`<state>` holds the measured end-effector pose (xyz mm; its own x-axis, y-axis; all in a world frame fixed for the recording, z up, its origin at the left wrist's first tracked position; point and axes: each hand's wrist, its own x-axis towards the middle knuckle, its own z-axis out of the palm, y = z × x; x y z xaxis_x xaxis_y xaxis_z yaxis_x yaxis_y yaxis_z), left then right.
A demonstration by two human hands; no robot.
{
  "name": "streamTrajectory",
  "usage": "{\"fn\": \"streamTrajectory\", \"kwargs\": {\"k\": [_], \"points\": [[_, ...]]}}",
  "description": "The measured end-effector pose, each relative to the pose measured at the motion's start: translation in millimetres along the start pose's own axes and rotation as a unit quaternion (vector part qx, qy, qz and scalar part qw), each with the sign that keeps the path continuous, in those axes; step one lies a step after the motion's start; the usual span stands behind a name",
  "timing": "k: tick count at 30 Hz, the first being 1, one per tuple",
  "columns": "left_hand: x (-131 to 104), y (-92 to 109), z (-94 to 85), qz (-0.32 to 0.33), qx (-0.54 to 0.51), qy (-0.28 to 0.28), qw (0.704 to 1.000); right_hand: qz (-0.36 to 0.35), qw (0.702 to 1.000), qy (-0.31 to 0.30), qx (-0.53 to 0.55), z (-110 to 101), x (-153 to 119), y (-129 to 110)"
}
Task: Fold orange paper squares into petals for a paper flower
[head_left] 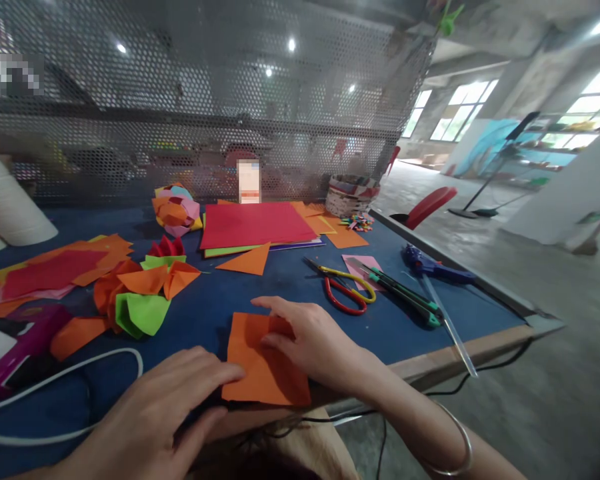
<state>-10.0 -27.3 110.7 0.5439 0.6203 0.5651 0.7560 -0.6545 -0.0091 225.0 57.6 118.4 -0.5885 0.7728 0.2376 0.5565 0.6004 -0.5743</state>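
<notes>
A square sheet of orange paper [260, 373] lies flat at the front edge of the blue-topped table. My left hand [180, 393] is at its left side, fingertips resting on the paper's left margin and the thumb apart below. Over the paper's upper right is my right hand [310, 337], its index finger stretched out past the top edge and its thumb spread apart on the sheet. Beyond the right hand lie scissors [344, 300] with red and yellow handles. To the left stands a folded orange, green and red paper piece [140, 293].
A stack of coloured paper [257, 225] lies at the back, near a folded paper ball [176, 208] and a woven basket [351, 195]. Box cutters [405, 293], a glue gun [435, 267] and a glue stick [450, 327] lie right. A white cable [105, 353] loops at left.
</notes>
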Motion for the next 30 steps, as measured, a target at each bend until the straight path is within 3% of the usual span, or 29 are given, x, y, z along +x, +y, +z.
{"fn": "streamTrajectory", "kwargs": {"k": [3, 7, 12, 17, 19, 22, 30], "points": [[3, 0, 2.0, 0.036, 0.022, 0.017, 0.999, -0.025, 1.0, -0.007, -0.001, 4, 2, -1], [4, 0, 8.7, 0.017, -0.042, -0.013, 0.999, -0.049, 0.999, -0.007, -0.008, 6, 1, -4], [-5, 1, 18.1, 0.035, -0.061, -0.015, 0.997, -0.075, 0.986, 0.134, -0.068, -3, -27, -16], [-10, 6, 20.4, 0.027, -0.05, -0.002, 0.998, -0.165, 0.982, 0.075, -0.06, 7, -59, -21], [-11, 7, 21.4, 0.01, -0.052, 0.005, 0.999, -0.153, 0.985, 0.064, -0.049, 15, -63, -17], [-12, 9, 22.6, 0.001, -0.045, 0.018, 0.999, -0.133, 0.985, 0.099, -0.038, 21, -64, -10], [-13, -1, 19.2, -0.098, -0.087, 0.015, 0.991, -0.111, 0.977, 0.177, -0.031, 19, -61, 2]]}}
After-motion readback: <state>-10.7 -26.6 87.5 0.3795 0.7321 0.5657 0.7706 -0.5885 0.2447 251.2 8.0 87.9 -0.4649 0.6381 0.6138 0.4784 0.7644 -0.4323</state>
